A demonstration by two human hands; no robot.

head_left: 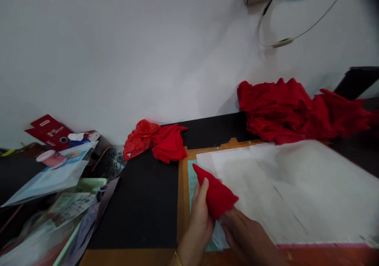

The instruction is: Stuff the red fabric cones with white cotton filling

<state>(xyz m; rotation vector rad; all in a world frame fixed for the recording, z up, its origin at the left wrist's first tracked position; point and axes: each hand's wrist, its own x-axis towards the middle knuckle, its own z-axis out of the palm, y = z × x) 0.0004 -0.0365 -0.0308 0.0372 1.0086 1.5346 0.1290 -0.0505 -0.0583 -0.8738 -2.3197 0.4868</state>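
A small red cone-shaped piece of cloth (217,195) points up and left over the near edge of the white paper. My left hand (199,210) grips it from the left, with the thumb lying along its side. At the wide lower end of the cloth is my right hand (245,230), somewhat blurred. Its fingers go behind or into the cloth and are hidden, so their pose does not show. Further back, a few folded red cloth pieces (170,143) lie beside a red plastic bag (141,137).
A large heap of red cloth (290,112) lies against the wall at the back right. White paper sheets (284,187) cover the right of the black table (142,210). At left are a pink spool (51,158), a red box (51,132) and a green basket (91,183). A cable (314,23) hangs above.
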